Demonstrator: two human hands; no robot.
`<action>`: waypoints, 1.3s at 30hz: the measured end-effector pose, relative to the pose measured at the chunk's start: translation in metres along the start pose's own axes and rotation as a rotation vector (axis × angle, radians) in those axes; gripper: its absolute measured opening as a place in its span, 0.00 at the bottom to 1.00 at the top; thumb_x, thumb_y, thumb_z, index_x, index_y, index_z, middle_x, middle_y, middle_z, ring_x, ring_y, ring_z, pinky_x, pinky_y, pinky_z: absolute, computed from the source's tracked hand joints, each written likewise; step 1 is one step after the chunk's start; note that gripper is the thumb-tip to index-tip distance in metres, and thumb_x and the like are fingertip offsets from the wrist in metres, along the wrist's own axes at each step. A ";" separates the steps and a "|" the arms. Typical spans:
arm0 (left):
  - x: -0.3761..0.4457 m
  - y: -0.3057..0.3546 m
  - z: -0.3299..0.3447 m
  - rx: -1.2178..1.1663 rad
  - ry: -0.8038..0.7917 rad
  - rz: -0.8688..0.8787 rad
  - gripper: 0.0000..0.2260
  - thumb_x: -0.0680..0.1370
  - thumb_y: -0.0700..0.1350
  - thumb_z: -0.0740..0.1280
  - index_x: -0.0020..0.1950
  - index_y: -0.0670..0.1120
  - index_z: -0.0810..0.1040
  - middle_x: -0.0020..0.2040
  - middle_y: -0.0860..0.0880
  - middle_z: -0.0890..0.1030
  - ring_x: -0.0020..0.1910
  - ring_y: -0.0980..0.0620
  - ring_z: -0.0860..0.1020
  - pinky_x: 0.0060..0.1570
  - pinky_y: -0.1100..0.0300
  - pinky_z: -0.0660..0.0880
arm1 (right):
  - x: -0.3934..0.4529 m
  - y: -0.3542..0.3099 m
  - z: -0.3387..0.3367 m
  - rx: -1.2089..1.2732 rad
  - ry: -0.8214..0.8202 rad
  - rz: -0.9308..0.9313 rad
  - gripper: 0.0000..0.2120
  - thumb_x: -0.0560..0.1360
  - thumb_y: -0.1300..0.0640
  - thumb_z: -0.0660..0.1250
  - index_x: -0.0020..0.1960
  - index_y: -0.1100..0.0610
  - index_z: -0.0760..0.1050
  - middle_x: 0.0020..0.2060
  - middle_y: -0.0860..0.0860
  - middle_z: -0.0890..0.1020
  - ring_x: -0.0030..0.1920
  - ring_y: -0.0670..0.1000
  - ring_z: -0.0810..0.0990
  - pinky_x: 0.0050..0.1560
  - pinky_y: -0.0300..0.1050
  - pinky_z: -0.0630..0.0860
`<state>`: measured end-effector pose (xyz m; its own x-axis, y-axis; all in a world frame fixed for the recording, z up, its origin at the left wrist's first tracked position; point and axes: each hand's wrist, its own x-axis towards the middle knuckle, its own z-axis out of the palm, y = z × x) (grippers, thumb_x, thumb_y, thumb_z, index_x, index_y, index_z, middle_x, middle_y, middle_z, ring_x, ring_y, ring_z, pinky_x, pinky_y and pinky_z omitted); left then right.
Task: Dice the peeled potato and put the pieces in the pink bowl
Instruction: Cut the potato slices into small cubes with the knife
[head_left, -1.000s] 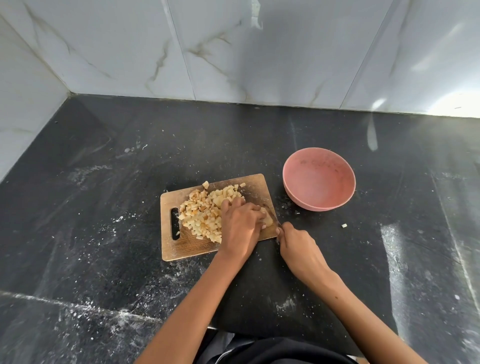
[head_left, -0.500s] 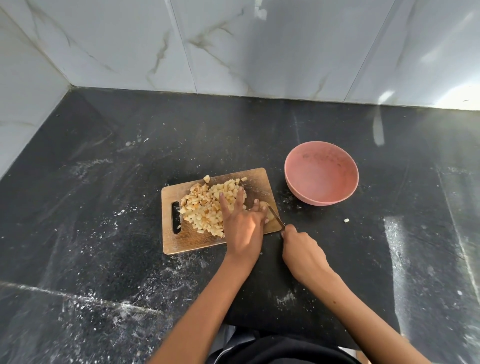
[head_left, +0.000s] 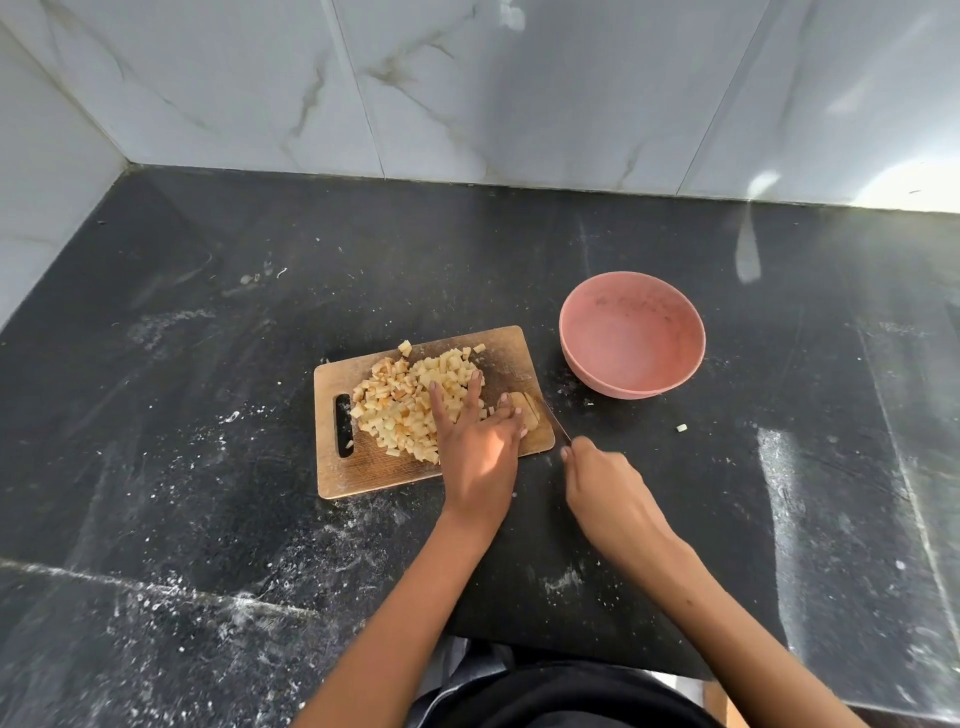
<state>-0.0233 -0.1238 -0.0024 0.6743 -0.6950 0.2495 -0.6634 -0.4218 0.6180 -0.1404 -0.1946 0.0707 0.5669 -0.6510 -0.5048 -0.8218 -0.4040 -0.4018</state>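
Pale yellow and partly sliced, the last potato piece (head_left: 522, 410) lies at the right end of a wooden cutting board (head_left: 374, 467), steadied under the curled fingertips of the left hand (head_left: 480, 441), whose two outer fingers stretch straight over a heap of diced potato (head_left: 410, 400) piled just left of that hand. Beside it, the right hand (head_left: 602, 480) grips the handle of a knife (head_left: 557, 425), its thin blade angled up to the potato piece at the board's right edge. Beyond the right hand stands the pink bowl (head_left: 631, 335), upright on the black stone counter (head_left: 208, 364), with no potato visible inside. One stray cube (head_left: 681, 427) sits on the counter to the right of the knife hand, and white marble tiles (head_left: 519, 88) back the scene
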 end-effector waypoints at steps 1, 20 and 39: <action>-0.002 -0.004 0.004 -0.010 -0.011 -0.012 0.16 0.80 0.57 0.60 0.46 0.55 0.86 0.66 0.48 0.77 0.78 0.44 0.53 0.70 0.64 0.29 | 0.007 -0.003 0.000 -0.014 -0.007 0.010 0.08 0.83 0.56 0.51 0.48 0.58 0.64 0.48 0.60 0.78 0.45 0.61 0.77 0.43 0.50 0.71; 0.001 -0.003 0.004 0.173 -0.076 -0.043 0.16 0.79 0.58 0.56 0.50 0.59 0.84 0.67 0.43 0.76 0.75 0.37 0.58 0.70 0.59 0.26 | 0.030 -0.017 0.002 -0.089 -0.110 0.013 0.10 0.80 0.63 0.53 0.60 0.61 0.67 0.52 0.60 0.78 0.51 0.61 0.79 0.43 0.51 0.73; -0.001 0.002 -0.005 0.083 -0.053 -0.015 0.13 0.79 0.53 0.62 0.43 0.54 0.85 0.61 0.44 0.80 0.76 0.47 0.59 0.73 0.53 0.31 | 0.018 -0.018 0.002 -0.030 -0.028 0.014 0.08 0.82 0.59 0.51 0.55 0.61 0.68 0.52 0.61 0.78 0.50 0.62 0.78 0.42 0.49 0.70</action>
<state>-0.0233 -0.1209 0.0021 0.6679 -0.7169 0.1997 -0.6794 -0.4778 0.5569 -0.1157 -0.1975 0.0669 0.5566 -0.6385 -0.5315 -0.8306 -0.4147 -0.3717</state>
